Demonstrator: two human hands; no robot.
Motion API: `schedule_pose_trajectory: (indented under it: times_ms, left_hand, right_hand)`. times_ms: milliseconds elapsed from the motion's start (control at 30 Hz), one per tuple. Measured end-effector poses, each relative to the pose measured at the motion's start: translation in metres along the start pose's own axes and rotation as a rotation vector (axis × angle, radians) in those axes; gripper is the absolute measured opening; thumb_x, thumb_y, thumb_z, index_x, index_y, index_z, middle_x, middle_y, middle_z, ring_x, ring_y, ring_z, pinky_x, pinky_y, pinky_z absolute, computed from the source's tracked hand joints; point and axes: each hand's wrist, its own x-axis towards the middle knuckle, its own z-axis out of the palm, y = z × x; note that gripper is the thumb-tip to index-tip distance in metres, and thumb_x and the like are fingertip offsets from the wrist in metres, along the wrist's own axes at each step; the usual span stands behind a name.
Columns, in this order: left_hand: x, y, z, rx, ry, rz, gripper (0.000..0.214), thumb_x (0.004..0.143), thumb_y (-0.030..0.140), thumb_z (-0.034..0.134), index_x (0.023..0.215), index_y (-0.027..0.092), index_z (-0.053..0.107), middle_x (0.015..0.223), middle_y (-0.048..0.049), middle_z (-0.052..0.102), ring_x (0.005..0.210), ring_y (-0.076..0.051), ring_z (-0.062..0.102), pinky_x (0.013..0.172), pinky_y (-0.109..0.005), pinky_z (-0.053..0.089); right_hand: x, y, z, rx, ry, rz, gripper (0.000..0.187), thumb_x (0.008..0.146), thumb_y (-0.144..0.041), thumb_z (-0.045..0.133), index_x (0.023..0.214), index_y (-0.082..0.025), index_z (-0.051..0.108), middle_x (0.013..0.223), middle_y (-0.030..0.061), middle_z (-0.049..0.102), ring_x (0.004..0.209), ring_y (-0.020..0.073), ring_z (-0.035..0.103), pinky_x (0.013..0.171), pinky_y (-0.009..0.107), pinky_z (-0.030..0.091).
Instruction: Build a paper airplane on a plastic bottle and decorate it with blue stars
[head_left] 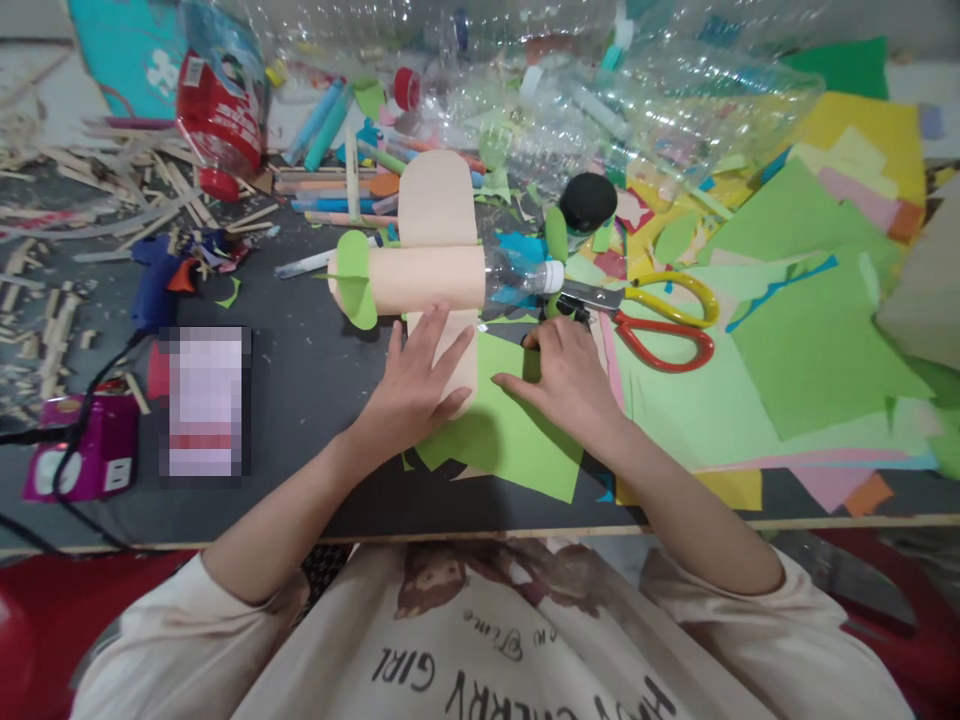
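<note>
Bench (300, 390), dark-topped, is running the full width of the view and carrying craft litter on nearly every part. Its pale front edge is lying just ahead of the person's lap. Room beyond is not showing.

Left end: wood strips (45, 330) are lying scattered in a loose heap. A purple box (82, 460) with a black cable is sitting near the front edge, and a blue glue gun (154, 285) is lying behind it. A red packet (217, 115) is standing at the back, with coloured markers (322, 125) lying beside it.

Centre: bottle model (420, 278), a clear bottle wrapped in peach paper, is lying on its side, with green paper blades (356, 280) at its left end and its white cap pointing right. A peach wing (437, 200) is sticking out behind it. Left hand (416, 385) is lying open and flat, palm down, pressing a peach strip (463, 368) that is reaching from the model toward the person. Right hand (570, 375) is resting half-curled with the forefinger stretched out, fingertips touching the green sheet (517, 435) under the strip and gripping nothing.

Right: scissors (660, 315), one loop yellow and one red, are lying just beyond the right hand. Clear plastic bottles (600, 100) are piling along the back, partly hiding the paper behind them. Overlapping paper sheets (810, 350), green, yellow and pink, are covering the right end.
</note>
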Motion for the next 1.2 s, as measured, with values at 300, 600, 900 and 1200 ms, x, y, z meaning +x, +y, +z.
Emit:
schedule_pose_trajectory:
  times_ms: [300, 600, 900, 1200]
  left_hand:
    - [0.001, -0.005, -0.005, -0.079, 0.025, -0.042, 0.069, 0.099, 0.059, 0.036, 0.155, 0.02, 0.023, 0.157, -0.0209, 0.037, 0.151, -0.031, 0.028, 0.123, -0.054, 0.014]
    - [0.001, -0.005, -0.003, -0.033, -0.007, -0.013, 0.067, 0.101, 0.055, 0.035, 0.154, 0.016, 0.027, 0.158, -0.0234, 0.033, 0.15, -0.036, 0.027, 0.122, -0.058, 0.012]
    - [0.002, -0.003, -0.007, -0.023, -0.033, -0.02, 0.064, 0.101, 0.053, 0.036, 0.153, 0.015, 0.029, 0.159, -0.0233, 0.032, 0.151, -0.035, 0.025, 0.122, -0.055, 0.013]
    - [0.003, -0.005, -0.007, -0.09, -0.054, -0.065, 0.065, 0.099, 0.059, 0.035, 0.15, 0.018, 0.037, 0.159, -0.0205, 0.034, 0.151, -0.035, 0.025, 0.122, -0.054, 0.012]
  right_hand:
    - [-0.001, 0.002, -0.007, 0.222, -0.061, 0.05, 0.014, 0.084, -0.025, 0.062, 0.089, -0.021, 0.049, 0.091, 0.0097, 0.06, 0.087, 0.0272, 0.059, 0.075, 0.039, 0.047]
    - [0.002, 0.0, -0.022, 0.387, -0.25, 0.16, 0.022, 0.087, -0.018, 0.051, 0.107, -0.018, 0.058, 0.078, 0.0036, 0.064, 0.065, 0.0176, 0.056, 0.062, 0.03, 0.039]
    - [-0.004, -0.007, -0.007, 0.104, -0.131, 0.043, 0.038, 0.079, -0.04, 0.071, 0.105, -0.017, 0.055, 0.1, 0.0126, 0.064, 0.086, 0.0281, 0.062, 0.065, 0.033, 0.043]
    - [-0.002, -0.006, -0.01, 0.158, -0.189, 0.079, 0.022, 0.082, -0.033, 0.063, 0.081, -0.023, 0.044, 0.089, 0.0069, 0.058, 0.075, 0.0223, 0.056, 0.061, 0.03, 0.036]
